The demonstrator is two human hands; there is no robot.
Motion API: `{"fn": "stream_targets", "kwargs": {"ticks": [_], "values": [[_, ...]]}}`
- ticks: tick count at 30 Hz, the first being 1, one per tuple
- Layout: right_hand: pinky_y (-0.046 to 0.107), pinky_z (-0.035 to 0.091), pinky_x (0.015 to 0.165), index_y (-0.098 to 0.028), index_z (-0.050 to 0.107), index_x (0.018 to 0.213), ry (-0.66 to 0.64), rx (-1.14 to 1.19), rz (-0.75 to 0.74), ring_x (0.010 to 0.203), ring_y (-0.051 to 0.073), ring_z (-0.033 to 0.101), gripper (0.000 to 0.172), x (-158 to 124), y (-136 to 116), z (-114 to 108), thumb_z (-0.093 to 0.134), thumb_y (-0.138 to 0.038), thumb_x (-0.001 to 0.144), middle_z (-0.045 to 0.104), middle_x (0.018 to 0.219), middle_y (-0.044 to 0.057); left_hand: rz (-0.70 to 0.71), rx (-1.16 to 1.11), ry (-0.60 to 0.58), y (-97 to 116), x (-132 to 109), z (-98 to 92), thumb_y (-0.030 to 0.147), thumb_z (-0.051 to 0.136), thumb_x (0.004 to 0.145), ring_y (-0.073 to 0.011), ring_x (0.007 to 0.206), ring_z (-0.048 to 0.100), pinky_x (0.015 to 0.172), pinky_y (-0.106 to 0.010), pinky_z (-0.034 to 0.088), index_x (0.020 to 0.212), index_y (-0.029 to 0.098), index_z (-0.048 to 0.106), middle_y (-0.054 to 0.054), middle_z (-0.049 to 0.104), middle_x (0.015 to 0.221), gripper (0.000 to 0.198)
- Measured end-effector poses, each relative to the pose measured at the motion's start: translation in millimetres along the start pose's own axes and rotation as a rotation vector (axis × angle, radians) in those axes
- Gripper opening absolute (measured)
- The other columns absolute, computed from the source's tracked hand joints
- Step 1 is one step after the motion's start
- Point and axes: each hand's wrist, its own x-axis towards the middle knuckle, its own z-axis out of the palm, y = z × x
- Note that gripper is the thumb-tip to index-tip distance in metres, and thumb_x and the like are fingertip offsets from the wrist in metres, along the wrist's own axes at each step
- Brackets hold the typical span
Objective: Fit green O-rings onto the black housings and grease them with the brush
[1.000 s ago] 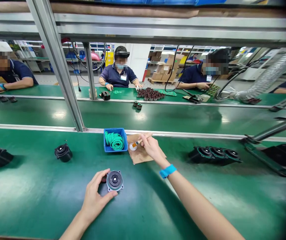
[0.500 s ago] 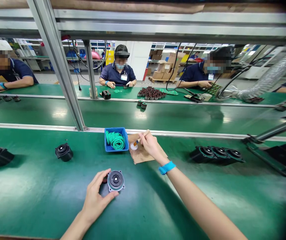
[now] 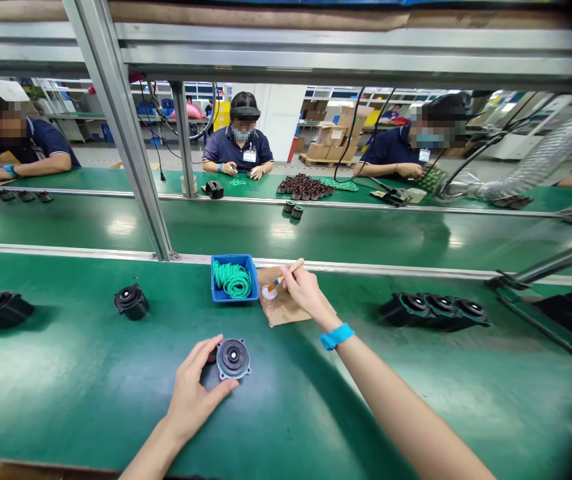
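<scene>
My left hand (image 3: 197, 385) grips a round black motor-like part (image 3: 233, 360) with a grey flange, thumb and fingers on its sides, upright on the green bench. A green ring runs around the part's top. In my right hand (image 3: 302, 288) is a small brush (image 3: 282, 275) with a pale wooden handle, pinched between the fingers. Its bristles point down into a small white dish (image 3: 269, 293), which sits on a piece of brown cardboard (image 3: 286, 312). Left of the cardboard stands a blue bin (image 3: 235, 299) holding coiled green rings (image 3: 236, 281).
Similar black parts stand at left (image 3: 132, 302) and in a row at right (image 3: 436, 310). A metal post (image 3: 121, 133) rises at the bench's back edge. Beyond it runs a green conveyor (image 3: 226, 230) carrying two small parts (image 3: 293, 210). Several co-workers sit opposite.
The brush handle tilts slightly more to the right while its tip stays at the white dish. The two small parts on the conveyor have shifted right. My left hand keeps its hold.
</scene>
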Motion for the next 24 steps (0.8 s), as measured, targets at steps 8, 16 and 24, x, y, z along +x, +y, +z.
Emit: {"fn": "stream_targets", "kwargs": {"ticks": [8,16,24], "values": [[0.030,0.044,0.060,-0.022,0.051,0.048,0.011,0.078,0.062,0.056,0.021,0.061,0.056,-5,1,-9,0.041,-0.059,0.088,0.060,0.051,0.006,-0.019,-0.002,-0.026,4,-1,-2.0,0.032,0.072,0.079,-0.0245,0.104,0.065,0.088,-0.038,0.056,0.132,0.022,0.052,-0.011,0.063,0.123,0.057],[0.025,0.041,0.044,-0.020,0.052,0.067,0.106,0.377,0.049,0.045,0.014,0.051,0.050,-31,-21,-34,0.047,-0.067,0.085,0.055,0.054,0.001,-0.005,-0.023,0.010,11,0,-3.4,0.027,0.073,0.076,-0.0221,0.096,0.067,0.082,-0.034,0.057,0.127,0.022,0.056,-0.009,0.066,0.117,0.054],[0.023,0.049,0.040,-0.019,0.057,0.080,-0.099,0.849,0.139,0.041,0.011,0.055,0.034,-135,-55,-24,0.062,-0.051,0.087,0.057,0.059,-0.002,-0.037,-0.017,0.023,11,-1,1.7,0.028,0.078,0.071,-0.0211,0.090,0.065,0.079,-0.034,0.055,0.114,0.021,0.057,-0.007,0.066,0.108,0.048]]}}
